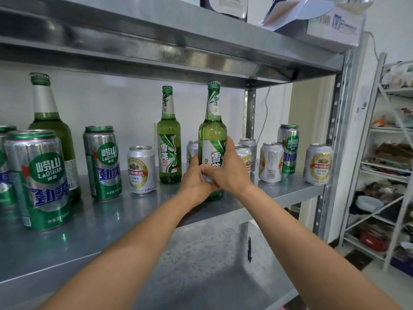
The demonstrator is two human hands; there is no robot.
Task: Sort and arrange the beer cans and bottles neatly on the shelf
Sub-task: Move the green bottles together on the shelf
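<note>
Green bottle (212, 130) stands upright nr front edge of steel shelf (125, 211). Its lower body is clamped btwn both hands: left hand (195, 181) wraps the label from the left, right hand (231, 173) from the right, fingers curled round the glass, thumbs meeting in front. Second bottle (169, 139) just to its left; small silver cans (270, 162) behind & to the right.

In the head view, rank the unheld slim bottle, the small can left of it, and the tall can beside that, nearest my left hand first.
1. Slim bottle, just left of the left hand.
2. Small can, further left.
3. Tall can, furthest left.
</note>
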